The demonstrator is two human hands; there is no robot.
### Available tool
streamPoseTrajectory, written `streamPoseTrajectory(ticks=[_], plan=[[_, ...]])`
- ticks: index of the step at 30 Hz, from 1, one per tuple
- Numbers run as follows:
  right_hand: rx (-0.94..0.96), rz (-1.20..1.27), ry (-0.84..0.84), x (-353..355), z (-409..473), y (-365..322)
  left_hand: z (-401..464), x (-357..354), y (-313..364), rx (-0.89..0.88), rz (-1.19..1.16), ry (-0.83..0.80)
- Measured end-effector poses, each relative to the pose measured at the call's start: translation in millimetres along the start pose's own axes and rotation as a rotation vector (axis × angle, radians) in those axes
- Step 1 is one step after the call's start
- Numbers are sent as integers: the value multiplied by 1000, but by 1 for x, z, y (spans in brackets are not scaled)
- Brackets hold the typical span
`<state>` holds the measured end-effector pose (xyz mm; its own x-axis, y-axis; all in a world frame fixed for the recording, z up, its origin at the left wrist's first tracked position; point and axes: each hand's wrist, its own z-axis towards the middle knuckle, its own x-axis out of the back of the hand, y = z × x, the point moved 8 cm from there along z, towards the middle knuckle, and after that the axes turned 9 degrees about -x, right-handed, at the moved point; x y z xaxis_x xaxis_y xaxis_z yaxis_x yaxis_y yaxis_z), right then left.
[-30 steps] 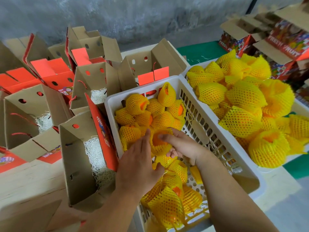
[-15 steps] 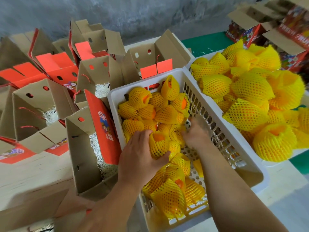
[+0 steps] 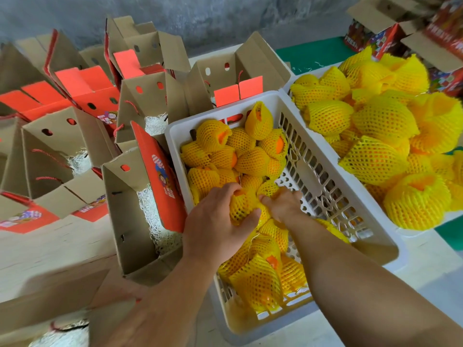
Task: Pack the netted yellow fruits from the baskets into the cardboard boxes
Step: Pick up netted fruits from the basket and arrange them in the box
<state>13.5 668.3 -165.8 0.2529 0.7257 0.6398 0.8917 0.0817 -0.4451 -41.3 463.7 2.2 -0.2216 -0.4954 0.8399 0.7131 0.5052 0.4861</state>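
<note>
Both arms reach forward, left grip [image 3: 220,216] and right grip [image 3: 283,204] curled.

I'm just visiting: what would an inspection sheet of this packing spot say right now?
Surface: pale table, partly bare.
Job's things: white basket part-filled with netted fruits; second basket to its right heaped with bigger ones; open boxes to the left, white shredded padding inside.
Clutter: printed cartons far right.
Hands: left hand grips a fruit; right hand reaches among fruits, grip hidden.
Cables: nothing seen.
Surroundings: grey wall, green mat.
</note>
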Motion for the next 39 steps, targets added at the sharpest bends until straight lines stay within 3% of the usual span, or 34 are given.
streamPoseTrajectory(ticks=[3, 7, 12, 16, 19, 22, 24, 27, 31, 33, 36, 39], plan=[[-51, 28, -70, -2, 6, 4, -1, 1, -2, 20, -45, 17], [132, 141, -8, 11, -1, -22, -3, 2, -3, 13, -55, 51], [221, 224, 18, 37, -40, -34, -7, 6, -3, 25, -129, 79], [187, 550, -3, 66, -108, -12, -25, 17, 5, 70, -417, 80], [123, 925, -54, 69, -175, 8, -46, 31, 14, 276, -795, 178], [100, 1108, -315, 30, -251, 2, -81, 47, 15, 508, -1146, 260], [222, 1091, -467, 2, -299, -18, -107, 71, -2, 572, -1189, 272], [390, 941, -361, -28, -353, -41, -157, 109, -53, 689, -1172, 276], [440, 710, -196, -92, -419, -72, -228, 148, -124, 853, -1284, 265], [405, 772, -282, -140, -440, -82, -259, 168, -159, 909, -1367, 324], [216, 1034, -640, -224, -461, -92, -301, 197, -207, 944, -1504, 378], [87, 936, -615, -275, -470, -83, -337, 214, -242, 987, -1572, 308]])
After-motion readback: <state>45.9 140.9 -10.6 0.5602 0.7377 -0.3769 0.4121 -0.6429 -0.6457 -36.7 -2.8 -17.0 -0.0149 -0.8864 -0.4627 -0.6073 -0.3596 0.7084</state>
